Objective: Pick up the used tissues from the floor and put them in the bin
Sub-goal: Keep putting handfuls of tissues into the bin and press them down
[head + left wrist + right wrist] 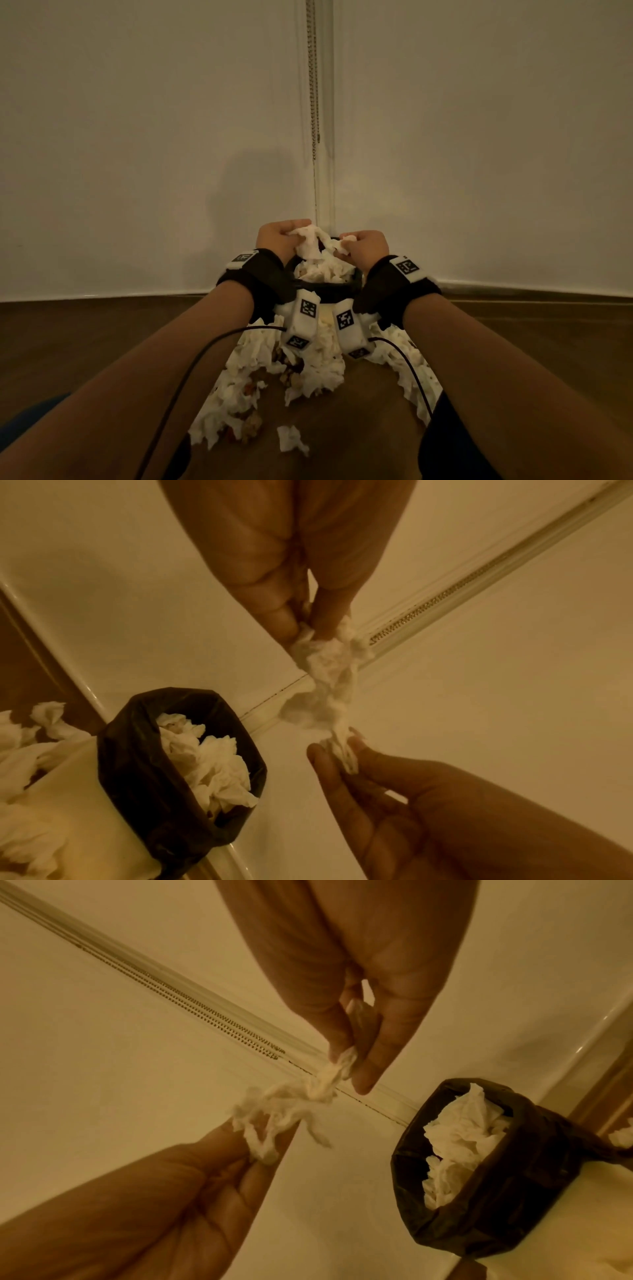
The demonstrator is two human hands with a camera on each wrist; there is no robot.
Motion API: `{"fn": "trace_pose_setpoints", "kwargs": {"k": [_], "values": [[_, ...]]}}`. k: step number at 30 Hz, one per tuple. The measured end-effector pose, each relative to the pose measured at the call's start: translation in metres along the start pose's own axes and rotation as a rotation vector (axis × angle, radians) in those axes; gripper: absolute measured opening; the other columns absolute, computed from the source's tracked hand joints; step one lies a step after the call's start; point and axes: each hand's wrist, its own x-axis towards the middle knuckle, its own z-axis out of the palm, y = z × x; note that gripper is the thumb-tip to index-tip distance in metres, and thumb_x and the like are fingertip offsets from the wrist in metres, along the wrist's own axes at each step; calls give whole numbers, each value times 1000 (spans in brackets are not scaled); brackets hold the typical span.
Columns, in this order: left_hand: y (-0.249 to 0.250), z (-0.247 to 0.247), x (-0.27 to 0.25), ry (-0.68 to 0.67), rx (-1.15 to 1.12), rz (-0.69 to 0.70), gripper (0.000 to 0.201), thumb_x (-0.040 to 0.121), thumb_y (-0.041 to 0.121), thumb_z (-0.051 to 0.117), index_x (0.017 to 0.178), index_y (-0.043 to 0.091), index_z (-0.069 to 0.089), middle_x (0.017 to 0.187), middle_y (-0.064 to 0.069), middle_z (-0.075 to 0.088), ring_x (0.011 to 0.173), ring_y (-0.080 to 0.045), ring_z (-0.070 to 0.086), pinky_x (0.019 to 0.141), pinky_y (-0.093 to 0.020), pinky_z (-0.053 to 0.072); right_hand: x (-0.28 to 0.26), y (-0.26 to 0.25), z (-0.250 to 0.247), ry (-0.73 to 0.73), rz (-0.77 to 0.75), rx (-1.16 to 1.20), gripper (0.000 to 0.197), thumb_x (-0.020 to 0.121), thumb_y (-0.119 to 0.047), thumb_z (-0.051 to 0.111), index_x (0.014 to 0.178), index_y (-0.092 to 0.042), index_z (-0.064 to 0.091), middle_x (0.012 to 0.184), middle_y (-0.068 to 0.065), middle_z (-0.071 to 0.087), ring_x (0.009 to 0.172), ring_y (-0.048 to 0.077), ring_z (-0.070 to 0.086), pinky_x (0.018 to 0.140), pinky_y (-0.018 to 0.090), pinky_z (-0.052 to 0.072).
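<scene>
A crumpled white tissue (313, 240) is stretched between both hands, just above the bin. My left hand (306, 631) pinches its upper end, and my right hand (349, 1066) pinches the other end (344, 753). The bin's black liner (325, 291) is folded over the rim, and the bin stands on the floor in the wall corner. Crumpled tissues (212, 764) fill it nearly to the top. A large heap of soiled tissues (257, 377) lies on the wooden floor in front of the bin, under my forearms.
A bead chain (313, 85) hangs down the wall corner right behind the bin. A white skirting board (513, 286) runs along the wall. One small tissue (291, 440) lies apart, nearest to me. Thin cables (191, 370) trail from my wrist cameras.
</scene>
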Motion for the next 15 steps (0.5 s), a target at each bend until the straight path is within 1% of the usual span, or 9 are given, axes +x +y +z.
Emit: {"fn": "trace_pose_setpoints", "kwargs": {"k": [1,3,4,7,9,10,12,14,15], "values": [[-2,1,3,10,-19,-8,33,88,-12,48,117,-3,61,115,-19,63,102,-26,60,93,-32,48,3,1,2,6,3,35,19,86,2,58,103,1,67,101,21,64,79,25,62,76,38,57],[-7,1,12,31,-55,-18,30,89,-9,50,116,-2,61,113,-19,63,98,-26,61,88,-32,49,9,2,5,24,-4,33,11,84,-2,62,87,-12,64,90,13,62,71,21,59,59,31,55],[-10,0,17,33,-71,-29,29,90,-9,49,115,-2,62,113,-20,63,96,-27,61,86,-33,50,13,3,5,39,-9,20,13,83,-3,63,80,-16,61,86,11,61,67,20,58,55,29,53],[-25,-3,32,-1,-127,-98,27,94,-6,41,103,3,64,109,-21,62,77,-27,67,73,-33,56,25,4,5,63,-9,40,18,83,0,63,71,-14,61,81,15,63,58,21,57,63,33,56],[-38,-1,41,35,-89,-104,30,95,-6,38,97,6,65,103,-21,63,62,-18,69,64,-27,57,33,6,4,56,1,35,13,83,3,62,76,-7,65,84,17,64,65,25,61,68,34,58],[-47,2,46,67,-47,-92,30,95,-6,38,97,5,66,103,-21,64,61,-17,69,66,-28,57,37,9,3,47,0,12,9,84,3,62,83,-5,67,87,19,65,71,26,62,71,34,58],[-63,9,53,98,43,-66,30,94,-5,40,108,2,66,109,-20,64,77,-23,68,81,-35,56,46,17,1,38,-6,-65,11,85,1,62,93,-2,69,95,20,67,77,25,63,78,36,57],[-76,15,58,60,195,-49,33,95,0,41,121,2,60,123,-19,59,106,-30,59,100,-40,46,54,27,-3,32,-7,-171,14,87,0,61,96,0,71,100,19,69,81,26,65,83,36,56],[-81,18,61,26,271,-44,35,95,1,40,126,2,56,129,-18,55,117,-31,53,106,-39,40,57,32,-4,26,-3,-241,14,88,-2,60,97,0,71,101,18,69,85,27,66,85,37,56]]}}
